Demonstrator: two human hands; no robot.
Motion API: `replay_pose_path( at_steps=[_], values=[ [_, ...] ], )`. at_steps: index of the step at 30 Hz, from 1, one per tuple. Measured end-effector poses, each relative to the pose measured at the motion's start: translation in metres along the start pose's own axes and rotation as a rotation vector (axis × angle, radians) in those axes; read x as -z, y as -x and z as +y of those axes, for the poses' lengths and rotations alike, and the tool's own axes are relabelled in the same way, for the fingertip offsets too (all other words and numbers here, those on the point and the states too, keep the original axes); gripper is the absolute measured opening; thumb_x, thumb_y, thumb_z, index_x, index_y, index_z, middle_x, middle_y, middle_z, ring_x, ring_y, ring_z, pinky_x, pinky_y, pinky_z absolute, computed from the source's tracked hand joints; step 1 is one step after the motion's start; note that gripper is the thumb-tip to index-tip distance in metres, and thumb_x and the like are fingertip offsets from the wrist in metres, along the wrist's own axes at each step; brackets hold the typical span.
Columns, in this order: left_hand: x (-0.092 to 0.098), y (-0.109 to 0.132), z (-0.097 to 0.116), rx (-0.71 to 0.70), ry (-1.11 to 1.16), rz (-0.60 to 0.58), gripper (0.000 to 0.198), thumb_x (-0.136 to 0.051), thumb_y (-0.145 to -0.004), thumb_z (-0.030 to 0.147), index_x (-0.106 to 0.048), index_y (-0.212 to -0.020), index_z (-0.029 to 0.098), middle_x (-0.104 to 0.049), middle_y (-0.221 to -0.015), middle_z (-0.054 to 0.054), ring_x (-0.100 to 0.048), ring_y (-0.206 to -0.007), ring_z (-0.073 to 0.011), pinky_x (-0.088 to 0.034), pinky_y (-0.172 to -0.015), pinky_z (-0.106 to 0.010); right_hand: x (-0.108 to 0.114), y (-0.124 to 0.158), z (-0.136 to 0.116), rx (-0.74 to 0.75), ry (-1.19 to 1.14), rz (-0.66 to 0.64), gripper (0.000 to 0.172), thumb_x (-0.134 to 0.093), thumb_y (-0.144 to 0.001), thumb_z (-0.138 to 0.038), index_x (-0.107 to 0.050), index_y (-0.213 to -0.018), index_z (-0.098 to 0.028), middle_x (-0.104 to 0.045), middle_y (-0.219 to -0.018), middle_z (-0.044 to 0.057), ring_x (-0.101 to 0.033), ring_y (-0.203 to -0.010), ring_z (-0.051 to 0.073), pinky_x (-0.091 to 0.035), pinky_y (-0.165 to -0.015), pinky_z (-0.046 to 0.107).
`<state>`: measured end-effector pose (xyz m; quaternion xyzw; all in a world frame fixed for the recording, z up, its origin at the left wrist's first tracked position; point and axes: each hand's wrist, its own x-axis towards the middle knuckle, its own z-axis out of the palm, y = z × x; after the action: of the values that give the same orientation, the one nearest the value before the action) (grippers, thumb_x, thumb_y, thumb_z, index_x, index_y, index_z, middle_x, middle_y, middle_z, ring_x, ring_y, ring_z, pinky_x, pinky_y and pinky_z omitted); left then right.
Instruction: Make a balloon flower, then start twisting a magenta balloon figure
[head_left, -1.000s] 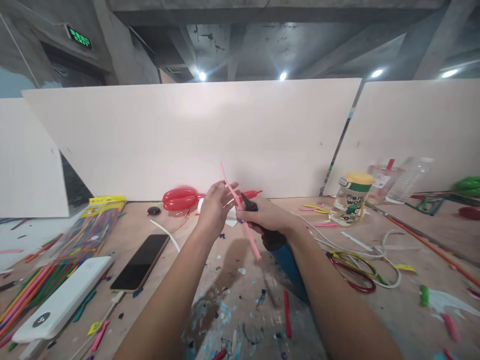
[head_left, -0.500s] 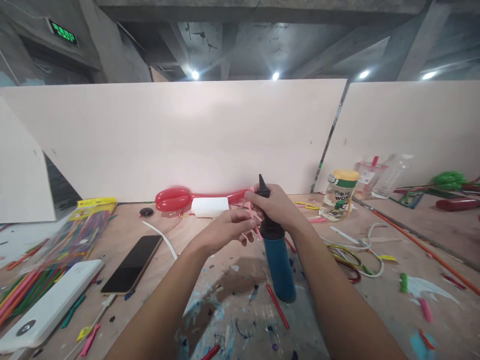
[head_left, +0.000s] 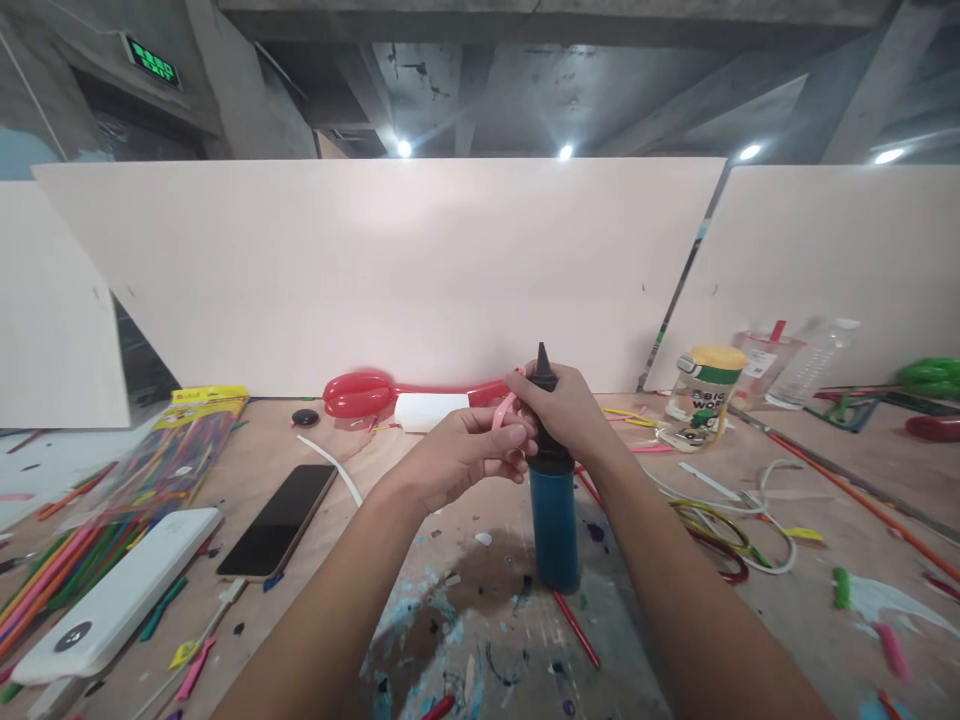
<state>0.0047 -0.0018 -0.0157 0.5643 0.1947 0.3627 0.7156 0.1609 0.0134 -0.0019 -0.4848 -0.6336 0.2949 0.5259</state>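
A blue hand pump (head_left: pixel 553 525) with a black nozzle stands upright on the paint-stained table (head_left: pixel 465 620). My right hand (head_left: pixel 571 410) is wrapped round its black upper part, just under the tip. My left hand (head_left: pixel 466 455) is closed on a thin pink uninflated balloon (head_left: pixel 501 413), which loops up toward the nozzle and touches my right hand's fingers. Behind the hands lie a red twisted balloon (head_left: pixel 360 393) and a white roll (head_left: pixel 430 411) by the white partition.
A black phone (head_left: pixel 280 520), a white power bank (head_left: pixel 120 590) and an open pack of coloured balloons (head_left: pixel 150 480) lie at left. At right are a yellow-lidded cup (head_left: pixel 703 398), a clear cup, a bottle, looped cables (head_left: pixel 735 520) and balloon scraps.
The pump went from lying tilted in my right hand to standing upright on the table. The pink balloon, stretched out straight before, is now bunched in my left hand by the nozzle.
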Motion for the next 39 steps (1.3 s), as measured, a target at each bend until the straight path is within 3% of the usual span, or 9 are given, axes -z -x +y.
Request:
replay_pose_path(
  at_steps=[5,9,13,19,23,26,31,34,39],
  values=[
    [-0.002,0.006,0.01,0.006,0.071,0.021,0.033,-0.058,-0.085,0.041,-0.068,-0.096,0.012,-0.068,-0.086,-0.01,-0.062,-0.068,-0.0158,-0.049,-0.069,-0.032,-0.001,0.001,-0.004,0.01,0.038,0.01,0.029,-0.059,-0.078,-0.042,-0.052,-0.065,-0.017,-0.051,-0.054,-0.003,-0.048,-0.048,0.009,-0.038,-0.046,0.021],
    [0.003,0.008,0.013,0.052,0.14,-0.076,0.032,-0.048,-0.088,0.034,-0.068,-0.1,0.011,-0.068,-0.089,-0.011,-0.063,-0.071,-0.0176,-0.049,-0.067,-0.032,0.0,0.001,-0.003,0.008,0.019,0.008,0.03,-0.06,-0.078,-0.043,-0.05,-0.066,-0.018,-0.049,-0.053,-0.003,-0.046,-0.048,0.009,-0.038,-0.046,0.021],
    [0.001,0.01,0.015,0.032,0.178,-0.077,0.03,-0.048,-0.088,0.03,-0.068,-0.098,0.011,-0.067,-0.086,-0.01,-0.062,-0.068,-0.0156,-0.049,-0.065,-0.029,0.001,-0.001,-0.002,0.006,0.003,-0.029,0.032,-0.059,-0.079,-0.046,-0.051,-0.066,-0.018,-0.049,-0.053,-0.003,-0.046,-0.048,0.009,-0.037,-0.046,0.021],
    [0.002,0.008,0.019,-0.146,0.241,0.129,0.021,-0.056,-0.088,0.028,-0.069,-0.098,0.015,-0.07,-0.092,-0.007,-0.065,-0.075,-0.0146,-0.051,-0.07,-0.027,0.003,0.001,-0.002,0.008,-0.128,-0.216,0.04,-0.05,-0.084,-0.059,-0.046,-0.074,-0.02,-0.043,-0.046,-0.006,-0.042,-0.04,0.009,-0.035,-0.042,0.022],
    [0.006,0.008,0.023,-0.246,0.22,0.298,0.02,-0.058,-0.088,0.029,-0.07,-0.094,0.015,-0.071,-0.098,-0.008,-0.066,-0.084,-0.017,-0.051,-0.076,-0.029,0.005,0.014,-0.017,0.063,-0.057,-0.545,0.047,-0.045,-0.087,-0.059,-0.042,-0.061,-0.019,-0.046,-0.045,-0.004,-0.044,-0.044,0.008,-0.037,-0.048,0.022],
    [0.007,0.01,0.026,-0.318,0.108,0.296,0.025,-0.058,-0.087,0.035,-0.071,-0.095,0.015,-0.07,-0.106,-0.01,-0.064,-0.097,-0.0208,-0.05,-0.083,-0.031,0.002,0.026,-0.03,0.082,0.088,-0.725,0.047,-0.046,-0.087,-0.056,-0.045,-0.061,-0.018,-0.051,-0.05,-0.003,-0.047,-0.049,0.009,-0.038,-0.052,0.022],
    [-0.001,0.016,0.029,-0.347,-0.033,0.294,0.028,-0.061,-0.084,0.04,-0.072,-0.095,0.017,-0.068,-0.112,-0.01,-0.061,-0.105,-0.0255,-0.047,-0.09,-0.037,-0.012,0.035,-0.038,0.084,0.173,-0.653,0.052,-0.044,-0.086,-0.06,-0.046,-0.056,-0.018,-0.052,-0.052,-0.002,-0.049,-0.051,0.01,-0.037,-0.053,0.025],
    [-0.007,0.019,0.032,-0.362,-0.011,0.293,0.027,-0.064,-0.082,0.04,-0.072,-0.093,0.018,-0.069,-0.108,-0.01,-0.062,-0.104,-0.0265,-0.049,-0.088,-0.038,-0.019,0.035,-0.038,0.097,0.161,-0.621,0.055,-0.042,-0.087,-0.059,-0.043,-0.051,-0.018,-0.051,-0.05,-0.001,-0.049,-0.051,0.01,-0.037,-0.054,0.025],
    [-0.016,0.023,0.034,-0.395,0.077,0.213,0.028,-0.06,-0.085,0.042,-0.072,-0.094,0.019,-0.072,-0.101,-0.007,-0.062,-0.106,-0.0242,-0.049,-0.091,-0.036,-0.022,0.039,-0.04,0.04,0.077,-0.568,0.044,-0.048,-0.086,-0.056,-0.046,-0.061,-0.019,-0.05,-0.046,-0.004,-0.048,-0.047,0.01,-0.039,-0.051,0.024]
  ],
)
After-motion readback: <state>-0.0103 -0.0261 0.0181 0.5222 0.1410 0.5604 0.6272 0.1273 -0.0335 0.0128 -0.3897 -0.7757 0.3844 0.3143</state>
